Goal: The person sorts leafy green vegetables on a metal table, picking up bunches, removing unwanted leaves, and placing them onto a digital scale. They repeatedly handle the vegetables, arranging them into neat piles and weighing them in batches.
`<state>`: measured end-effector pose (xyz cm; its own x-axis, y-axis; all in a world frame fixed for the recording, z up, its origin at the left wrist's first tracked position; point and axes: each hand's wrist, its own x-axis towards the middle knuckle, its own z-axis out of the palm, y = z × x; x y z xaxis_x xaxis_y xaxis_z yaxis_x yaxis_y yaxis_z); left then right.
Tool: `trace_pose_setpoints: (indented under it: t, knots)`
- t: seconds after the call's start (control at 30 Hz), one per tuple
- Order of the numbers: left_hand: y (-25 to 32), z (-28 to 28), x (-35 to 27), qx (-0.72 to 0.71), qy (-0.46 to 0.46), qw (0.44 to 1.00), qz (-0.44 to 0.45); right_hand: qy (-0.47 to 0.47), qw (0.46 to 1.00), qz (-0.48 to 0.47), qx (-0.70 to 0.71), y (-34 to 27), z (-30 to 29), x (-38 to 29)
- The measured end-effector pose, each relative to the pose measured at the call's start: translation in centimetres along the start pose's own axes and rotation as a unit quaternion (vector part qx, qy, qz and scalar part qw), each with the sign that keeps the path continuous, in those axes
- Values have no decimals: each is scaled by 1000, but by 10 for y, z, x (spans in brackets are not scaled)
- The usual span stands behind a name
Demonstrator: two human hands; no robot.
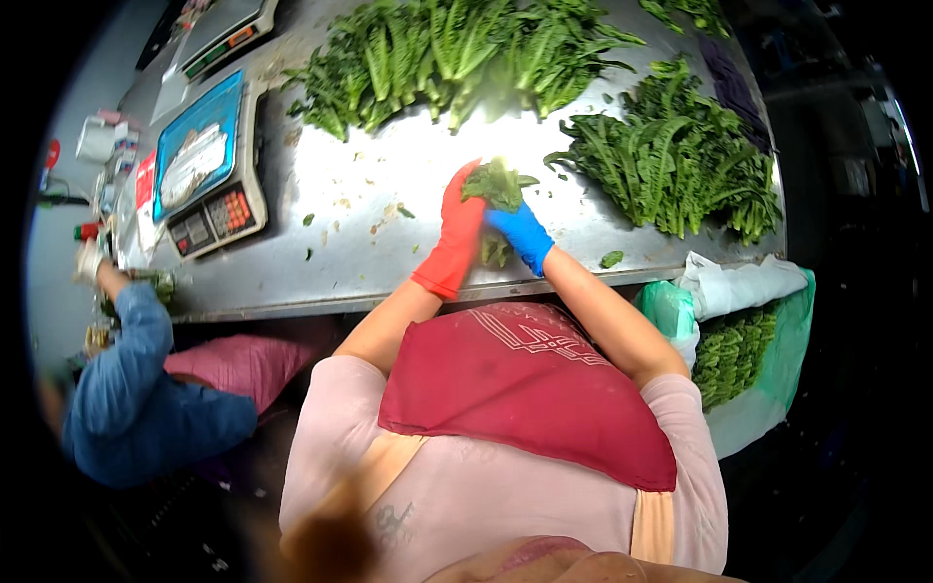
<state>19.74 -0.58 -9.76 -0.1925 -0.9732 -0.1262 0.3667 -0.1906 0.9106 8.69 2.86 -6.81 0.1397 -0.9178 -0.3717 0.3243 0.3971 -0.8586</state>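
My left hand (461,226), in a red rubber glove, and my right hand (526,232), in a blue glove, close from both sides around a small bunch of leafy greens (500,185). Leaves stick out above my fingers and hang below them near the table's front edge. The grip itself is partly hidden by the gloves and blurred. Beyond my hands, a long row of long-leaf lettuce (452,55) lies across the steel table (342,251). A second heap of the same greens (674,157) rests to the right.
A digital scale (251,211) with a blue tray (232,109) stands left, another scale (226,45) behind it. A crate (791,350) lined with green plastic holds packed greens (732,357) at lower right. A co-worker in a blue sleeve (138,372) works at far left.
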Motion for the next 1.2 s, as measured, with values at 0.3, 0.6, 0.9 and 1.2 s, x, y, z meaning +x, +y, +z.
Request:
trace_pose_setpoints:
  t: [0.3, 0.6, 0.9, 1.2]
  knots:
    - [67, 134, -41, -144, -321, 935, -40, 148, 968, -198, 27, -38, -54, -82]
    - [40, 275, -157, 151, -684, 697, 154, 590, 735, -315, -113, -4, -99, -294]
    - [-36, 347, -336, 55, -835, 541, 82, 803, 371, -404, 232, 90, -97, -547]
    - [-35, 324, -328, 194, -856, 457, -143, 869, 458, -17, 184, 331, -271, -632]
